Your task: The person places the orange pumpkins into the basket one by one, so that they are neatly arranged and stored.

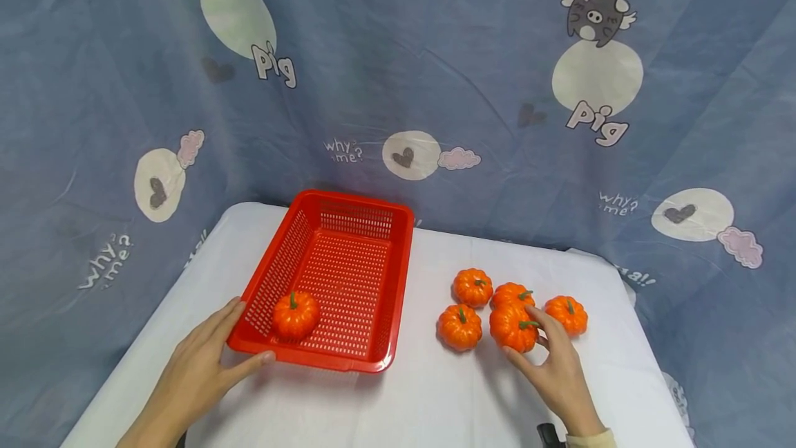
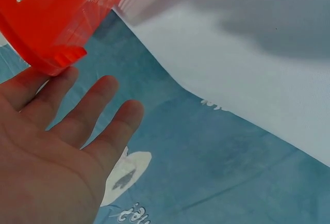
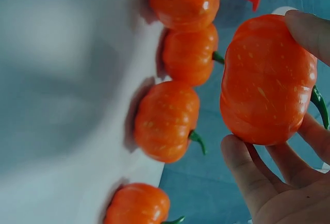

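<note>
Orange pumpkin (image 1: 511, 327), ribbed and green-stemmed, sits in the pinch of the right hand (image 1: 556, 375), whose thumb and fingertips press it from opposite sides. It is held to the right of the red basket (image 1: 403, 275), raised off the white table (image 1: 429, 393). Just beyond it a second pumpkin (image 1: 510, 292) rests on the table, partly covered by the held one in the head view. Two more stand between these and the basket: a near pumpkin (image 1: 460, 328) and, just behind it, a far pumpkin (image 1: 472, 287). An outer pumpkin (image 1: 569, 312) lies on the other side of the right hand, farthest of all from the basket. At the right wrist show a pale cuff (image 1: 591, 440) and a black strap (image 1: 548, 435).

One more, the inside pumpkin (image 1: 296, 316), lies within the basket, in its near left corner. Outside that same corner is the left hand (image 1: 200, 370), spread wide, its fingers fairly straight and touching the basket, its thumb reaching along the near side. Behind the basket hangs a blue curtain (image 1: 435, 88), printed with grey pigs, hearts and the words "pig" and "why me?".
</note>
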`<state>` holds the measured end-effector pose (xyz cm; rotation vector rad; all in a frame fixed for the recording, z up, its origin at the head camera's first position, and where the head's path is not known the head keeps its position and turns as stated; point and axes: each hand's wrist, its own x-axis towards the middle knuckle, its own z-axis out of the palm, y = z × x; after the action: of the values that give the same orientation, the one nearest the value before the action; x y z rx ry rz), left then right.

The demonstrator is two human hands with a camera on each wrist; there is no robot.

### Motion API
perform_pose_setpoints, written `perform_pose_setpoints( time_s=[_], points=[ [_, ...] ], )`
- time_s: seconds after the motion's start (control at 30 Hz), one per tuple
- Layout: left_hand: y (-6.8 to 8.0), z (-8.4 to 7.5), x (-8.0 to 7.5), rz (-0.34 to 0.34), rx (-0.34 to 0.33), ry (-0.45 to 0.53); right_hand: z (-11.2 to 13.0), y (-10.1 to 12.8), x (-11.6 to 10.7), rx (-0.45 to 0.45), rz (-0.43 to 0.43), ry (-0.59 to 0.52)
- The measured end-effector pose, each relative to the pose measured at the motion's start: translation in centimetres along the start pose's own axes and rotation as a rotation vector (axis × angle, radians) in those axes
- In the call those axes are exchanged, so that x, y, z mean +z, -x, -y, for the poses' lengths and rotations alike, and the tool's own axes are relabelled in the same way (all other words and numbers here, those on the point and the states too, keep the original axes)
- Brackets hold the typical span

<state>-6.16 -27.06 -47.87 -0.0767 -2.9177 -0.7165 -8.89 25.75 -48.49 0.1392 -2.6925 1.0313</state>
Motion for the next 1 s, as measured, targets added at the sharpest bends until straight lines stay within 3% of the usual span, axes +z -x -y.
perform_pose_setpoints(
  time_s=[0.73, 1.0],
  points=[
    [-0.1, -0.1, 0.1, 0.019, -0.016, 0.0, 3.4, -2.4, 1.6, -0.132, 0.018, -0.094],
    [0.0, 0.0, 0.0, -0.004, -0.001, 0.005, 5.0, -3.3, 2.7, -0.154, 0.056, -0.195]
  ],
)
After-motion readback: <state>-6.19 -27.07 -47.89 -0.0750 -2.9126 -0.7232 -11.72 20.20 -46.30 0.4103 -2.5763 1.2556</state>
